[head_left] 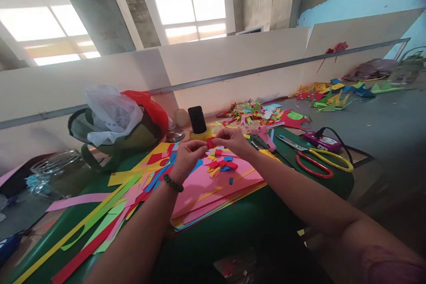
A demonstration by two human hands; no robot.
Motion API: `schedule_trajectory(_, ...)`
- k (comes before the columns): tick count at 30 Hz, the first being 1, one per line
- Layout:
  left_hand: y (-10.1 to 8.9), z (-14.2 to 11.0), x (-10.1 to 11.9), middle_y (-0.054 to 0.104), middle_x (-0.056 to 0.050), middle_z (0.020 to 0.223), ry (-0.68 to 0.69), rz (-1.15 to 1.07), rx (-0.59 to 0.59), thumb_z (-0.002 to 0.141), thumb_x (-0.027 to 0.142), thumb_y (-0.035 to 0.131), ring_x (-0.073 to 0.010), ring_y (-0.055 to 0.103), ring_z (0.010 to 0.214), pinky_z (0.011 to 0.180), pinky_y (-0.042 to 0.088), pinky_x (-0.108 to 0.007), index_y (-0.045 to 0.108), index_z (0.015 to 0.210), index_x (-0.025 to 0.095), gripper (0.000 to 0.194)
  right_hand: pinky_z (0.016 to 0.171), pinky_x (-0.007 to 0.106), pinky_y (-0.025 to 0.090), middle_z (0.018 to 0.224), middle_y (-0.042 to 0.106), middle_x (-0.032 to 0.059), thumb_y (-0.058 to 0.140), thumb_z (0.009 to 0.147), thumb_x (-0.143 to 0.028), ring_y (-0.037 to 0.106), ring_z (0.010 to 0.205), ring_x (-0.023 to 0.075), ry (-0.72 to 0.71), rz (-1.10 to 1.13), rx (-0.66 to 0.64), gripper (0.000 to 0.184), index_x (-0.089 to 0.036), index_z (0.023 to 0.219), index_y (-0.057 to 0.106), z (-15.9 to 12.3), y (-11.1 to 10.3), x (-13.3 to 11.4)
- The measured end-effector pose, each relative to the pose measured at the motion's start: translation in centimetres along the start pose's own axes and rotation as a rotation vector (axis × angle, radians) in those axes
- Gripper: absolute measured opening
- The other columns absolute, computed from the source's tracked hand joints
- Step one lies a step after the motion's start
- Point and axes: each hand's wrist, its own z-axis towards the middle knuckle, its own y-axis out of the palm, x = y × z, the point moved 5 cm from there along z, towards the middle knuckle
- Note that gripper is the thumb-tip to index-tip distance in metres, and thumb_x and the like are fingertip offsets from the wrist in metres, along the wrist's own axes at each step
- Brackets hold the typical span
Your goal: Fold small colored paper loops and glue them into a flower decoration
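Between my two hands is a small red paper piece [211, 143]. My left hand [189, 155], with a dark bead bracelet [173, 183] at the wrist, pinches its left side. My right hand [233, 142] pinches the right side with thumb and forefinger. Just below them, a little heap of cut red, yellow and blue paper bits [222, 166] lies on a stack of pink sheets [189, 191], with yellow and blue sheets showing at its edge. One blue bit [230, 181] lies apart from the heap.
Long coloured paper strips [100, 217] spread to the left. Scissors with red and yellow handles [319, 159], a pink glue gun [266, 137] and a purple corded device [322, 142] lie at right. A phone [197, 120] stands behind my hands, near a green bag [140, 135].
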Motion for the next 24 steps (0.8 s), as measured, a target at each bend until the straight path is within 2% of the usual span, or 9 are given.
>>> schedule_trajectory(11,0.29,-0.09,0.53,0.065,0.000,0.056,0.047,0.094,-0.031,0.058,0.032,0.073,-0.0132,0.059,0.053,0.055,0.053,-0.026,0.071,0.062,0.017,0.016,0.050,0.024,0.034,0.059,0.052,-0.0035,0.077,0.059,-0.047,0.043,0.056,0.0095,0.017,0.013,-0.010,0.036,-0.018,0.063,0.056,0.12,-0.08,0.27)
schedule_trajectory(24,0.23,0.13,0.26,0.066,0.000,0.059,0.037,0.088,-0.016,0.057,0.031,0.071,-0.0133,0.060,0.052,0.054,0.053,-0.027,0.070,0.063,0.016,0.016,0.050,0.023,0.037,0.058,0.057,-0.0029,0.082,0.053,-0.038,0.048,0.055,0.0089,0.098,0.095,-0.051,0.033,-0.016,0.061,0.059,0.09,0.01,0.53)
